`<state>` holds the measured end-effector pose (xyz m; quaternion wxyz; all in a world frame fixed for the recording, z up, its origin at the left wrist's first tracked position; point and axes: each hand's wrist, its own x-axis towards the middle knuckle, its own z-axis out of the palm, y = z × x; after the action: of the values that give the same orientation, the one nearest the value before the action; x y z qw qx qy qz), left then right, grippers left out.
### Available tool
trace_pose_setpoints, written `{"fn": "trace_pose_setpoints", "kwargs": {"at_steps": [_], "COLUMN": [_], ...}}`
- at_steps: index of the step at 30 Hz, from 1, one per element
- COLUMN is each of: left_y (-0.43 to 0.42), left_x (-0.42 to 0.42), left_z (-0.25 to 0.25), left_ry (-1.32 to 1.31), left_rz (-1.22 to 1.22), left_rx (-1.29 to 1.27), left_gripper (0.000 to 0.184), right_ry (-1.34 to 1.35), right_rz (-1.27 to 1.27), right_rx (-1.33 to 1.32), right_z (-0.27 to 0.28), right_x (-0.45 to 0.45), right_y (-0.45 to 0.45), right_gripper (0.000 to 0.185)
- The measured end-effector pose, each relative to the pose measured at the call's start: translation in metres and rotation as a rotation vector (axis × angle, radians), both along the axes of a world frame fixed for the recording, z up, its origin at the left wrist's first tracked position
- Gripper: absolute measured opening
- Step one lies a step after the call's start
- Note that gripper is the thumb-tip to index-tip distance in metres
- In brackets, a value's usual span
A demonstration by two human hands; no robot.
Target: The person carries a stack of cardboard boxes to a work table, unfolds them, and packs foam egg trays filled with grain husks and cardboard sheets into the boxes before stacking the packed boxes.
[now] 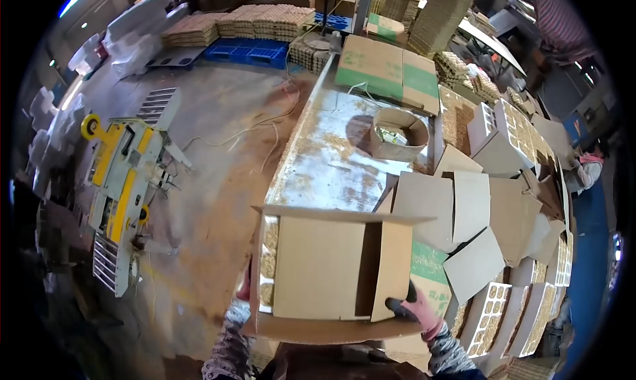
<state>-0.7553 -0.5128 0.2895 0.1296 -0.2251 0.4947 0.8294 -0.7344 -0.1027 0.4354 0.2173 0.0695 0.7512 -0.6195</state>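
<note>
An open cardboard box (344, 330) stands in front of me at the end of the bench. Inside it a flat cardboard sheet (318, 267) lies over the contents, and a white tray with brown filling (267, 261) shows along the left side. My right hand (421, 312), in a pink glove with dark fingertips, is closed on the box's right flap (392, 267), thumb and fingers around its lower edge. My left hand (245, 286), also in a pink glove, is against the box's outer left wall; its fingers are mostly hidden.
A round cardboard container (399, 138) stands on the whitish bench (324, 174). Flattened green-and-brown cartons (384, 72) lie behind it. To the right are loose cardboard flaps (424, 201) and white trays (487, 317). A yellow-and-grey machine (122, 188) stands on the floor left, near a blue pallet (248, 52).
</note>
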Motion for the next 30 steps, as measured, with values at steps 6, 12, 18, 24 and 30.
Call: {"fn": "trace_pose_setpoints", "kwargs": {"at_steps": [6,12,18,24,30], "left_y": [0.005,0.018,-0.015,-0.006,0.034], "left_x": [-0.201,-0.328,-0.337,-0.279,-0.221], "left_z": [0.066,0.009,-0.095,-0.005,-0.029], "left_ry": [0.383,0.484,0.461,0.124,0.157], "left_rz": [-0.032,-0.184,-0.188,-0.028,0.353], "left_rx": [-0.21,-0.278,-0.242,-0.139,-0.592], "left_gripper": [0.036,0.037,0.035,0.036,0.034], "right_ry": [-0.073,0.215,-0.042,-0.335,0.901], "right_rz": [-0.136,-0.23,-0.243,-0.038,-0.107], "right_rx": [-0.256,-0.09,-0.166,-0.258,1.105], "right_z": [0.008,-0.047,-0.068,-0.064,-0.068], "right_x": [-0.115,-0.191,-0.221,-0.267,-0.357], "right_y": [-0.016,-0.038,-0.057,0.024,0.042], "right_gripper": [0.042,0.029,0.03,0.032,0.068]}}
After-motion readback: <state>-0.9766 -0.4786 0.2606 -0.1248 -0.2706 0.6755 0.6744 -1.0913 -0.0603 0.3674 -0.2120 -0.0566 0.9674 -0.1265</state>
